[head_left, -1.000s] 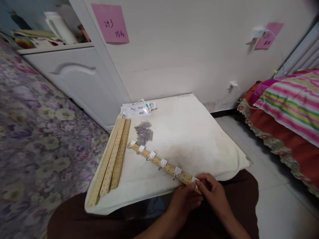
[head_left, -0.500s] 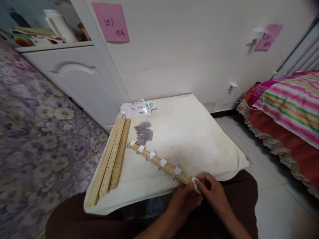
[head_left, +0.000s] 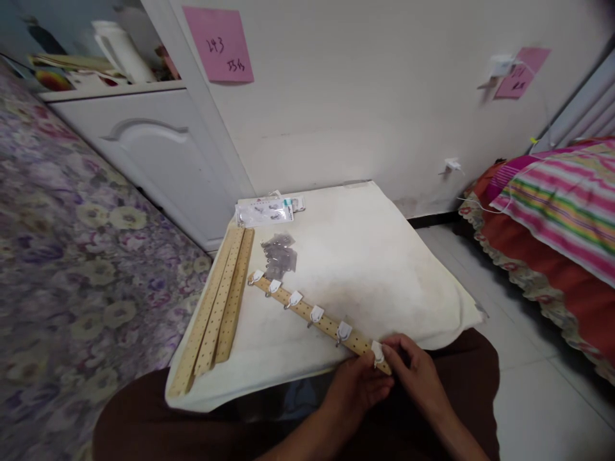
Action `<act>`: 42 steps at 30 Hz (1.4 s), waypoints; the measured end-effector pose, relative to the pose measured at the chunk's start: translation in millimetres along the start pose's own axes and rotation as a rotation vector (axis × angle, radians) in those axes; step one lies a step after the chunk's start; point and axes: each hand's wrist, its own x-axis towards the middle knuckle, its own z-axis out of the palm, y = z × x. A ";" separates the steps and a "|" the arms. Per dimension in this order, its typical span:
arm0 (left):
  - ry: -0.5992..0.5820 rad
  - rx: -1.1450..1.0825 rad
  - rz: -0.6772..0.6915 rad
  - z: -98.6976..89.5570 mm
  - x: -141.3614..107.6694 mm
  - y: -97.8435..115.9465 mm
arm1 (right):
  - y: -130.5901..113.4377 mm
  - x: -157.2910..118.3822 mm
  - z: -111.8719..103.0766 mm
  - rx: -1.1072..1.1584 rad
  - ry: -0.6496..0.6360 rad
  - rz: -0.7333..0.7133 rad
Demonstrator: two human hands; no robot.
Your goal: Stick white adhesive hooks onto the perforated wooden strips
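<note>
A perforated wooden strip (head_left: 329,325) lies slantwise on the cloth-covered table, its near end over the front edge. Several white tags with metal rings sit along it. My left hand (head_left: 358,384) grips the near end of the strip from below and the left. At the last white tag (head_left: 377,351), my right hand (head_left: 408,362) has its thumb and index finger closed on the tag's right side. Up and left of the strip is a pile of small grey plastic packets (head_left: 280,255).
Several perforated wooden strips (head_left: 211,320) lie along the table's left side. Clear packaging (head_left: 264,211) rests at the back left corner of the table (head_left: 379,243). A floral cloth (head_left: 96,282) is at left, a bed (head_left: 567,211) at right.
The view has shifted slightly. My right thumb has moved a little off the face of the last tag, so more of the tag and the strip's end shows.
</note>
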 end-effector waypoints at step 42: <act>0.154 0.759 0.337 -85.8 -76.3 99.3 | 35.5 -24.6 8.4 0.624 -0.410 0.525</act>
